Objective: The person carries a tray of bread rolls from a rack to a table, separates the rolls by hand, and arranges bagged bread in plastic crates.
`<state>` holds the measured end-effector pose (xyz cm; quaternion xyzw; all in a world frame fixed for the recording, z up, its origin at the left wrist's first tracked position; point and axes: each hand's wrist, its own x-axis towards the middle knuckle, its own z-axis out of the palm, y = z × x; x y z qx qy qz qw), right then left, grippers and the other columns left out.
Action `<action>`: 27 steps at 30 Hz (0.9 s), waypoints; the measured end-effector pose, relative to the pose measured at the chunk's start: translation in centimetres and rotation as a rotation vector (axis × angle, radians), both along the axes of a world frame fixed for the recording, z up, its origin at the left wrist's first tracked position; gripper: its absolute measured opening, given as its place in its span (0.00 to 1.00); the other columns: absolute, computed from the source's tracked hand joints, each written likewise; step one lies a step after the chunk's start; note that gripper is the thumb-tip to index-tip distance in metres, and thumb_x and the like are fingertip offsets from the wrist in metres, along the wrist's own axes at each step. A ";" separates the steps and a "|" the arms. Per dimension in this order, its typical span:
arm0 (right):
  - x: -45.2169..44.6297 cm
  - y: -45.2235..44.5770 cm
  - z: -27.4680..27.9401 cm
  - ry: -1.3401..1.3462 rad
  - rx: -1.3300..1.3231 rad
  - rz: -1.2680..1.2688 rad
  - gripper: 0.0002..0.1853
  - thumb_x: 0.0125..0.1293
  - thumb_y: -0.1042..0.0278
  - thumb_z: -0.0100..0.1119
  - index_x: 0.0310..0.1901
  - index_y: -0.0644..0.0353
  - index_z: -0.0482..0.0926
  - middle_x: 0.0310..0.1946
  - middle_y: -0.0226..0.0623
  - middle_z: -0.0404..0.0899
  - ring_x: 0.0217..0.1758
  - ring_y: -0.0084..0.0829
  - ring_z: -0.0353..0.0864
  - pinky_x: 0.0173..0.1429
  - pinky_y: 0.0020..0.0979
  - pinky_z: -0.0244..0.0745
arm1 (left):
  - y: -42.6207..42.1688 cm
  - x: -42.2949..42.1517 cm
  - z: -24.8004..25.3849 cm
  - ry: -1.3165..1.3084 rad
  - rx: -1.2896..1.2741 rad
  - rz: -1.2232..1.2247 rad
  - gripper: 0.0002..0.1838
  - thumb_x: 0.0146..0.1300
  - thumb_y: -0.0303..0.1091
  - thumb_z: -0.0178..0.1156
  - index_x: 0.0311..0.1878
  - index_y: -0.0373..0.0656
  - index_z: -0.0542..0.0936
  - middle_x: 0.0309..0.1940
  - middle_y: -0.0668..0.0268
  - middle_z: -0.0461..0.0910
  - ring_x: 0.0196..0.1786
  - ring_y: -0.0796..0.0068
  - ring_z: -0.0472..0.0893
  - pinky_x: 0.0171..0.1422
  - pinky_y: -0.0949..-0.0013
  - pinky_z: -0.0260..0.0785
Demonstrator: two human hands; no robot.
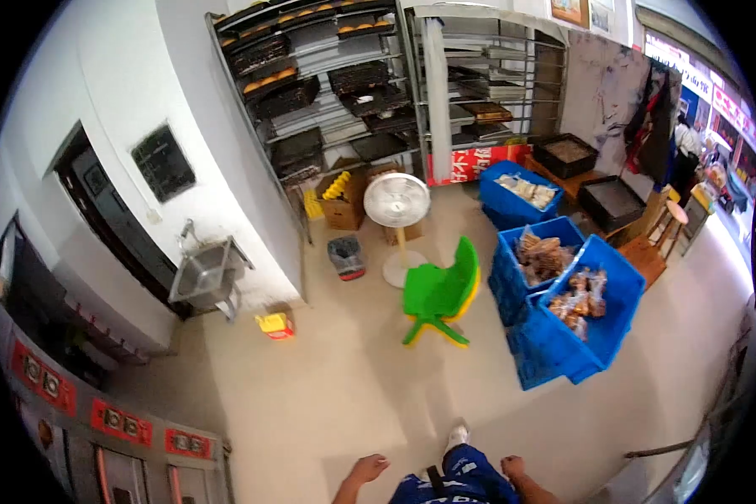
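My left hand (pixel 368 467) hangs beside the left side of my blue clothing (pixel 460 480), its fingers loosely curled together with nothing visible in them. On the other side, my right hand (pixel 512 465) is also curled, and no object shows in it. Neither hand touches anything around me. One white shoe (pixel 459 433) is forward on the pale floor. Ahead stands a green and yellow chair (pixel 435 290), well beyond the reach of both hands. Blue crates (pixel 601 336) with bagged brown food (pixel 581 301) are to the right of it.
A white fan (pixel 397 202) and a small bin (pixel 345 254) stand behind the chair. Tray racks (pixel 336 92) line the back wall. At left are a metal sink (pixel 206 273), a yellow-red container (pixel 275 326) and red-panelled cabinets (pixel 122 422). Dark trays (pixel 611 202) rest at right.
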<state>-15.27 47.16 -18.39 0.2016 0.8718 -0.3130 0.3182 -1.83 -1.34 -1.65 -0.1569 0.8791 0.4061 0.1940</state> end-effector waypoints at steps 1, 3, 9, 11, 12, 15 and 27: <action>-1.5 -1.9 -0.1 0.015 0.018 0.118 0.19 0.67 0.52 0.62 0.45 0.60 0.91 0.35 0.42 0.91 0.39 0.37 0.91 0.48 0.41 0.86 | -0.8 -1.3 -1.8 0.003 0.041 0.096 0.26 0.77 0.53 0.60 0.62 0.39 0.81 0.50 0.57 0.89 0.53 0.65 0.88 0.58 0.64 0.80; -4.3 -6.1 -2.5 -0.027 0.063 0.432 0.23 0.66 0.44 0.62 0.46 0.56 0.92 0.38 0.42 0.92 0.45 0.40 0.92 0.54 0.42 0.85 | -4.3 -3.1 -6.7 -0.098 0.622 0.450 0.25 0.76 0.52 0.61 0.60 0.39 0.82 0.46 0.61 0.89 0.50 0.68 0.87 0.57 0.65 0.80; -19.0 -18.6 -1.2 -0.298 0.016 0.776 0.24 0.69 0.41 0.59 0.45 0.54 0.91 0.39 0.41 0.92 0.45 0.40 0.91 0.54 0.41 0.84 | -13.2 -8.9 -6.5 -0.323 0.217 0.550 0.26 0.78 0.53 0.53 0.64 0.41 0.81 0.54 0.55 0.87 0.56 0.55 0.85 0.65 0.54 0.78; -24.6 -23.2 0.9 -0.348 -0.005 0.798 0.24 0.70 0.41 0.59 0.45 0.55 0.91 0.39 0.40 0.92 0.44 0.39 0.91 0.54 0.41 0.84 | -16.0 -12.6 -4.3 -0.284 0.262 0.782 0.26 0.77 0.52 0.54 0.64 0.41 0.81 0.54 0.55 0.87 0.57 0.56 0.85 0.65 0.54 0.78; -26.8 -25.0 1.7 -0.374 -0.010 0.815 0.24 0.71 0.41 0.59 0.45 0.55 0.91 0.39 0.40 0.92 0.44 0.39 0.91 0.53 0.40 0.84 | -17.3 -14.3 -3.6 -0.249 0.283 0.868 0.26 0.77 0.52 0.55 0.64 0.41 0.81 0.55 0.55 0.87 0.57 0.56 0.85 0.65 0.55 0.78; -35.5 -32.4 2.4 -0.432 -0.076 0.812 0.24 0.72 0.41 0.58 0.45 0.55 0.91 0.38 0.39 0.92 0.42 0.37 0.91 0.52 0.40 0.84 | -22.0 -20.0 -1.7 -0.149 0.341 1.017 0.26 0.76 0.51 0.57 0.65 0.41 0.81 0.56 0.55 0.86 0.58 0.57 0.85 0.66 0.55 0.77; -68.8 -88.3 26.2 -0.292 -0.856 0.544 0.25 0.81 0.45 0.56 0.51 0.63 0.86 0.47 0.42 0.90 0.49 0.34 0.90 0.61 0.39 0.84 | -51.1 -39.2 -2.8 0.023 0.433 1.187 0.29 0.71 0.48 0.65 0.67 0.39 0.80 0.61 0.55 0.85 0.62 0.61 0.83 0.68 0.58 0.77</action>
